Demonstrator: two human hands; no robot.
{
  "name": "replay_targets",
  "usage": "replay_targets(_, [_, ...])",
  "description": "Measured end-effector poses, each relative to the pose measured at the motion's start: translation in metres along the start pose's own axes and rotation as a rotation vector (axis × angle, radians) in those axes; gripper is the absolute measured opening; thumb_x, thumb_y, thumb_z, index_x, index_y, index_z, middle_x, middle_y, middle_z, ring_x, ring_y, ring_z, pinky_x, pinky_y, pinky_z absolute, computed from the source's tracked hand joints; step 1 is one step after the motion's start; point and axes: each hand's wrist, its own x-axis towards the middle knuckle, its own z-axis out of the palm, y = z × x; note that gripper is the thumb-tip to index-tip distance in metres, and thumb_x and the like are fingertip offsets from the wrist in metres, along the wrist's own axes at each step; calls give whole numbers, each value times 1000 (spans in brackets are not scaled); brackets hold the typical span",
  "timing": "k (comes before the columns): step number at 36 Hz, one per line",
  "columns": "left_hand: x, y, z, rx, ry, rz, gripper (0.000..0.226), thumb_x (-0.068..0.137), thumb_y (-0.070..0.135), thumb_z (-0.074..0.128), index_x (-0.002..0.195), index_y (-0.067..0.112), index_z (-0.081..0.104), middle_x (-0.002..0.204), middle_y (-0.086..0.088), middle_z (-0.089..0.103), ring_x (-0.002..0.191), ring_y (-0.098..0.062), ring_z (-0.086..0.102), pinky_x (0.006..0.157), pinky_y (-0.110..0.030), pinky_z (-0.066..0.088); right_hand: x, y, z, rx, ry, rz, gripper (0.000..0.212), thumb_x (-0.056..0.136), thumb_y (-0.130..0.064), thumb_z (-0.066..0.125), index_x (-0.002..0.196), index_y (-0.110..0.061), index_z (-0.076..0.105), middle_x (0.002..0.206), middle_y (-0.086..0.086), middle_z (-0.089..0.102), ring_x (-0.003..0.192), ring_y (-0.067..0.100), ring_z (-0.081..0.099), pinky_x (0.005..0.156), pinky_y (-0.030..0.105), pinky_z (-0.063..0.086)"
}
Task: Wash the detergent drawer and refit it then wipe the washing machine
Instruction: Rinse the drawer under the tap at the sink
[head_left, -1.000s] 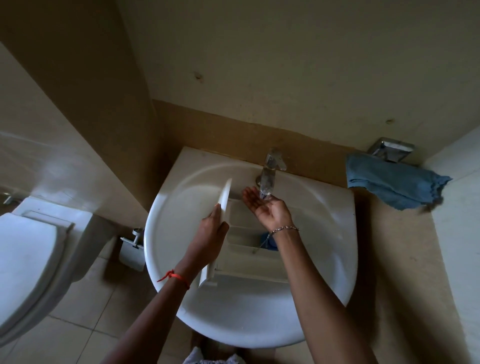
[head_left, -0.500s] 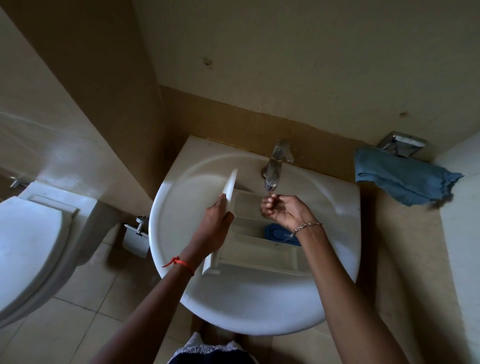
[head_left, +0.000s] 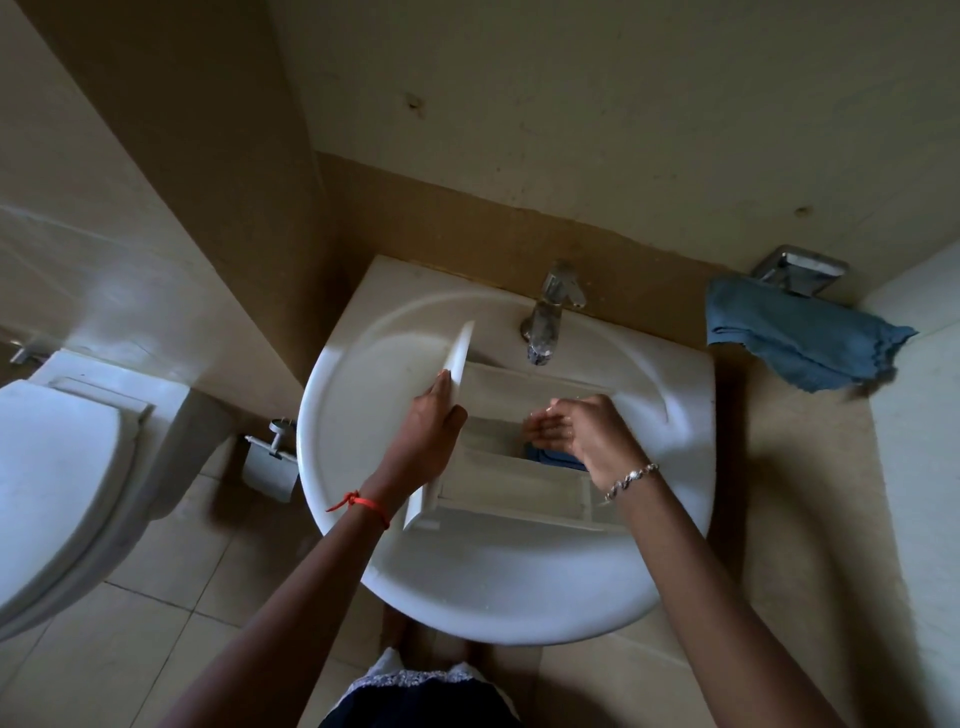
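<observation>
Gripping the detergent drawer (head_left: 514, 491) by its front panel, the left hand (head_left: 426, 436) steadied it in the sink (head_left: 467, 597); the right hand (head_left: 592, 436), fingers loosely bent and empty, reached into a compartment. Washing seemed underway; refitting and wiping remained, the blue cloth (head_left: 795, 343) hanging beyond.

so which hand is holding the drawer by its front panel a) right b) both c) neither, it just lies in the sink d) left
d: the left hand grips the front panel of the detergent drawer, while the right hand reaches into its compartments over the sink.
</observation>
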Motion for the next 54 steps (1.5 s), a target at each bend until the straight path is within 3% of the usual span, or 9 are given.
replay_targets(6, [-1, 1, 0, 6, -4, 2, 42, 96, 5, 43, 136, -6, 36, 113, -31, 56, 102, -45, 55, 79, -39, 45, 33, -11, -8, 620, -68, 142, 30, 100, -6, 29, 91, 8, 55, 92, 24, 60, 86, 33, 60, 85, 40, 49])
replay_targets(11, [0, -1, 0, 17, -7, 2, 42, 96, 6, 42, 135, -6, 36, 113, -30, 56, 99, -41, 56, 77, -35, 45, 55, -22, 3, 900, -107, 183, 24, 99, -2, 28, 96, 9, 50, 93, 26, 58, 86, 34, 58, 84, 45, 49])
replay_targets(15, [1, -1, 0, 11, -4, 13, 37, 95, 3, 42, 130, -8, 39, 96, -25, 57, 75, -23, 52, 56, -8, 39, 64, -27, 14, 883, -119, 244, 31, 96, 3, 25, 84, 6, 53, 79, 19, 55, 75, 27, 54, 67, 36, 53])
replay_targets(25, [1, -1, 0, 12, 11, 46, 35, 94, 2, 43, 127, -11, 41, 100, -31, 58, 79, -33, 53, 61, -22, 36, 60, -11, 2, 728, -226, 321, 34, 88, 7, 18, 67, -12, 37, 60, 6, 38, 56, 14, 33, 53, 23, 33])
replay_targets(34, [1, -3, 2, 11, 21, 43, 37, 93, 1, 44, 128, -12, 41, 108, -33, 56, 99, -45, 53, 74, -31, 37, -8, 1, 17, -228, -404, 234, 36, 96, -1, 31, 72, 2, 59, 67, 15, 67, 60, 23, 65, 61, 30, 49])
replay_targets(39, [2, -4, 2, 11, 22, 27, 42, 95, 4, 43, 134, -7, 37, 106, -30, 57, 94, -40, 56, 69, -23, 37, -17, 10, 2, -736, -203, 107, 31, 92, -5, 41, 84, 8, 68, 93, 23, 70, 78, 26, 65, 60, 23, 47])
replay_targets(42, [1, -4, 2, -8, 21, 20, 44, 94, 5, 44, 136, -6, 36, 114, -30, 56, 100, -39, 55, 77, -30, 41, -14, 12, -18, -897, -14, 19, 33, 92, -10, 46, 61, 0, 52, 91, 24, 70, 83, 30, 67, 55, 24, 42])
replay_targets(47, [-1, -2, 2, -40, 44, 10, 51, 95, 7, 44, 143, 0, 29, 136, -26, 47, 121, -36, 48, 97, -34, 38, -11, 24, -41, -858, 207, -151, 25, 88, -4, 55, 82, 18, 65, 88, 30, 68, 83, 33, 67, 67, 25, 49])
replay_targets(54, [-8, -10, 4, -135, 62, -112, 39, 97, 28, 44, 129, 6, 40, 74, -8, 57, 60, -15, 49, 49, -16, 38, 1, 16, -42, -57, 75, -101, 21, 93, -8, 52, 85, 6, 64, 73, 16, 64, 60, 22, 60, 53, 23, 53])
